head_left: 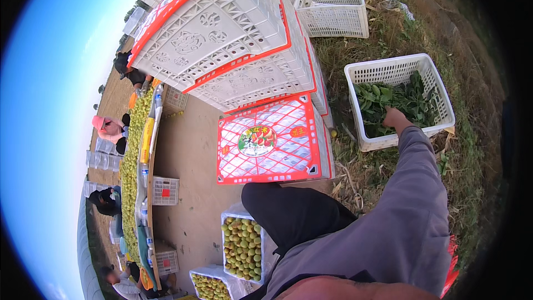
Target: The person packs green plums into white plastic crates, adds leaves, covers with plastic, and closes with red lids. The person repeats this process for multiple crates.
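My right hand [395, 118] reaches down into a white slatted plastic crate [373, 143] on the right. Its fingers look bent into the loose green leaves [422, 99] that lie in the crate, and the fingertips are hidden among them. The grey-sleeved right arm stretches over from the lower right. My left hand is out of view. Close to my dark-trousered knee is a white crate with a red lattice lid [288, 161], a round fruit label on top and white wrapping under the lattice.
Tall stacks of white crates [222, 33] with red lids rise at upper centre. Another white crate [333, 14] sits on the grass. Lined crates of green-brown fruit [242, 247] stand near my leg. Several people work along a long fruit-covered table [131, 172] at left.
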`<action>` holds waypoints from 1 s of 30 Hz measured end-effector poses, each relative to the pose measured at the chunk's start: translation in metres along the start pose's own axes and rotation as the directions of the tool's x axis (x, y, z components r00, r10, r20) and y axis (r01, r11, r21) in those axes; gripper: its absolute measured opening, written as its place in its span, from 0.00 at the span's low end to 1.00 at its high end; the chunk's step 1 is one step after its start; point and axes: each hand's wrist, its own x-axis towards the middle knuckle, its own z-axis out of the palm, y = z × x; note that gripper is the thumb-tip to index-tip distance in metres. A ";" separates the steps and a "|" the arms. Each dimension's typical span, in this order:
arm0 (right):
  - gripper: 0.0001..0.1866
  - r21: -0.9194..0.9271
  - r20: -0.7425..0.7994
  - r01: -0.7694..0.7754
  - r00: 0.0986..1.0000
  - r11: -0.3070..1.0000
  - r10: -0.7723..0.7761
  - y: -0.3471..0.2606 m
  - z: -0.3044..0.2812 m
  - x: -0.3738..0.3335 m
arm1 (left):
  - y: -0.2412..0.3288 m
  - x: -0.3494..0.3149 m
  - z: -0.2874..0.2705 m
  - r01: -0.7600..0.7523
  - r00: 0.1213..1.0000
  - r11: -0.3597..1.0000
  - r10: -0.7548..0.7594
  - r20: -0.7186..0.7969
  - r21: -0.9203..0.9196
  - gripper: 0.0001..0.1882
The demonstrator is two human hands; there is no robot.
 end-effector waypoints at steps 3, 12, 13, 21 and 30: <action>0.62 -0.118 -0.203 0.138 0.966 0.983 -0.160 -0.002 -0.009 -0.017 | -0.011 0.003 -0.009 0.019 1.000 1.000 -0.019 -0.012 0.000 0.27; 0.20 -0.356 0.294 0.075 0.955 0.932 0.035 0.024 0.041 0.032 | -0.126 0.080 -0.092 0.148 0.983 0.989 -0.147 -0.106 0.006 0.27; 0.17 -0.404 0.275 0.090 0.961 0.910 0.026 0.029 0.046 0.043 | -0.134 0.095 -0.095 0.100 0.983 0.993 -0.089 -0.158 0.062 0.26; 0.18 -0.660 0.327 0.134 0.937 0.739 0.122 0.063 0.005 0.087 | -0.130 0.091 -0.097 0.082 0.984 0.978 -0.049 -0.170 0.194 0.27; 0.12 0.754 -0.225 0.170 0.974 0.635 0.006 0.122 -0.123 0.031 | -0.140 0.069 -0.096 0.021 0.995 0.999 -0.017 -0.100 0.044 0.24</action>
